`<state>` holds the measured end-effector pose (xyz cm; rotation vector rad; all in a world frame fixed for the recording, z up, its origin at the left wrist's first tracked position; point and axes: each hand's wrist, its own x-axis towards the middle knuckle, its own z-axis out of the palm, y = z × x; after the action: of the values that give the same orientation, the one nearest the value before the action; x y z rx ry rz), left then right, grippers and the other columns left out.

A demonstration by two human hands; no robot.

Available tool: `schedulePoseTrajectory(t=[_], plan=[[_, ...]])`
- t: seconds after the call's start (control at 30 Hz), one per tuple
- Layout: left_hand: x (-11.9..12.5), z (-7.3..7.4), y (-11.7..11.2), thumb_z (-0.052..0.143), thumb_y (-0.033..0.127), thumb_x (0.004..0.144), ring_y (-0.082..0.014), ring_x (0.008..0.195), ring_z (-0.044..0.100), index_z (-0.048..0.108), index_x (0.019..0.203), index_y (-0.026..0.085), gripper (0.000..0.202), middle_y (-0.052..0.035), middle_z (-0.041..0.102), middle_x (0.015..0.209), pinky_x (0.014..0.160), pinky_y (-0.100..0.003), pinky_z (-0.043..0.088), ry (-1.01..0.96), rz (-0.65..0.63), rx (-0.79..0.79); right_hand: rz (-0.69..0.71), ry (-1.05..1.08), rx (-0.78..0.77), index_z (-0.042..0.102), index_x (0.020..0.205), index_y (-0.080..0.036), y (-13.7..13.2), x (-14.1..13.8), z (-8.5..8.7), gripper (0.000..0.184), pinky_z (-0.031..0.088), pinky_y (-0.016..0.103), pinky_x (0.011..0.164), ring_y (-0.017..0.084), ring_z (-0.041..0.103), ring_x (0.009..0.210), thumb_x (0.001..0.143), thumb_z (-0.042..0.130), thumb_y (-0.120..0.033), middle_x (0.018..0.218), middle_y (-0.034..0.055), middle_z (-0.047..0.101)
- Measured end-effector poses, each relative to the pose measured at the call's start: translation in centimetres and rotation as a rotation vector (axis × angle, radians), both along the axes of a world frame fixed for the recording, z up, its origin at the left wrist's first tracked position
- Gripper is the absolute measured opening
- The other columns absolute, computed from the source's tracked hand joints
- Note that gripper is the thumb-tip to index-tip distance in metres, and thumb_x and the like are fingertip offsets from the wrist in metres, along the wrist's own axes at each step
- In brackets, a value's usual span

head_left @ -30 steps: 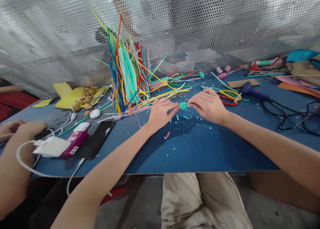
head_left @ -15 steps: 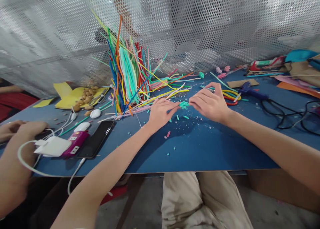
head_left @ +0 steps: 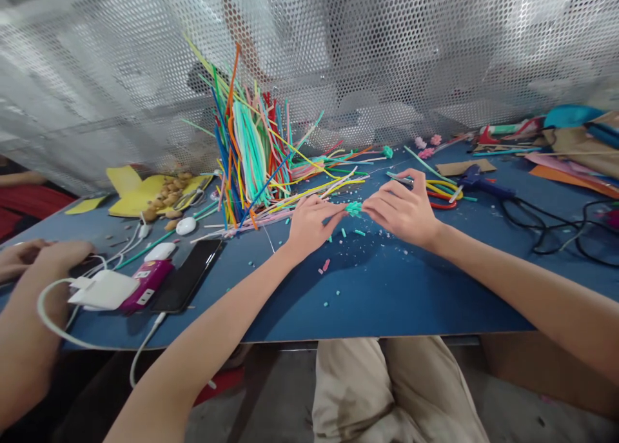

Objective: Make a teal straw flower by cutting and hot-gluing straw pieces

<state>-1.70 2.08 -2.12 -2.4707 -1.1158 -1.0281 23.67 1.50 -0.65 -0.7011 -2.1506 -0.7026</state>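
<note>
A small teal pipe-cleaner flower (head_left: 354,209) is held between my two hands, a little above the blue table (head_left: 387,301). My left hand (head_left: 312,224) pinches its left side with thumb and fingertips. From the right, my right hand (head_left: 403,207) has its fingers closed at the flower's other side; the exact grip is partly hidden behind the fingers. Short teal snippets (head_left: 360,233) and a pink snippet (head_left: 325,265) lie below the hands. Behind my left hand stands a thick bundle of coloured pipe cleaners (head_left: 251,153), with loose ones spread to its right.
At left are a black phone (head_left: 191,275), a purple power strip (head_left: 147,282), white chargers and cables, and another person's hand (head_left: 62,253). A blue glue gun (head_left: 483,184) with black cord lies right. Pink flowers (head_left: 426,153) sit near the perforated metal panel (head_left: 387,56).
The view has shifted slightly. Both hands keep hold of the teal flower in nearly the same place, with only a small shift in the right fingers.
</note>
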Motion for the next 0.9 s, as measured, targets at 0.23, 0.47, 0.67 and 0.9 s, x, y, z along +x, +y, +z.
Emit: schedulePoseTrajectory(t=[0.23, 0.47, 0.67, 0.9], plan=[[-0.4, -0.1, 0.3, 0.054, 0.051, 0.100, -0.0182, 0.086, 0.063, 0.078, 0.107, 0.028, 0.034, -0.0008, 0.079, 0.096, 0.083, -0.035, 0.043, -0.010, 0.079, -0.059, 0.069, 0.117, -0.103, 0.066, 0.091, -0.024, 0.8, 1.1, -0.2, 0.004, 0.039, 0.039, 0.091, 0.017, 0.064, 0.083, 0.090, 0.062, -0.023, 0.090, -0.0031, 0.076], [-0.7, 0.1, 0.5, 0.051, 0.052, 0.101, -0.0188, 0.087, 0.061, 0.078, 0.106, 0.028, 0.036, -0.0018, 0.079, 0.097, 0.084, -0.036, 0.041, -0.004, 0.064, -0.028, 0.036, 0.078, -0.235, 0.066, 0.118, -0.021, 1.6, 1.0, -0.7, 0.030, 0.044, 0.036, 0.079, 0.020, 0.067, 0.084, 0.094, 0.062, -0.039, 0.095, 0.0032, 0.076], [-0.7, 0.1, 0.5, 0.051, 0.050, 0.102, -0.0185, 0.087, 0.062, 0.077, 0.107, 0.027, 0.035, -0.0013, 0.079, 0.098, 0.085, -0.037, 0.042, 0.006, 0.041, -0.029, 0.084, 0.082, -0.307, 0.072, 0.102, -0.023, 1.5, 0.7, -1.1, 0.018, 0.048, 0.033, 0.075, 0.017, 0.067, 0.078, 0.099, 0.058, -0.034, 0.088, 0.0017, 0.077], [-0.9, 0.0, 0.6, 0.051, 0.051, 0.102, -0.0170, 0.091, 0.069, 0.075, 0.115, 0.028, 0.036, -0.0014, 0.079, 0.102, 0.083, -0.034, 0.044, 0.023, 0.014, -0.061, 0.043, 0.088, -0.294, 0.074, 0.093, -0.023, 1.8, 0.8, -0.6, 0.020, 0.049, 0.032, 0.073, 0.017, 0.066, 0.074, 0.098, 0.061, -0.037, 0.081, 0.0015, 0.076]])
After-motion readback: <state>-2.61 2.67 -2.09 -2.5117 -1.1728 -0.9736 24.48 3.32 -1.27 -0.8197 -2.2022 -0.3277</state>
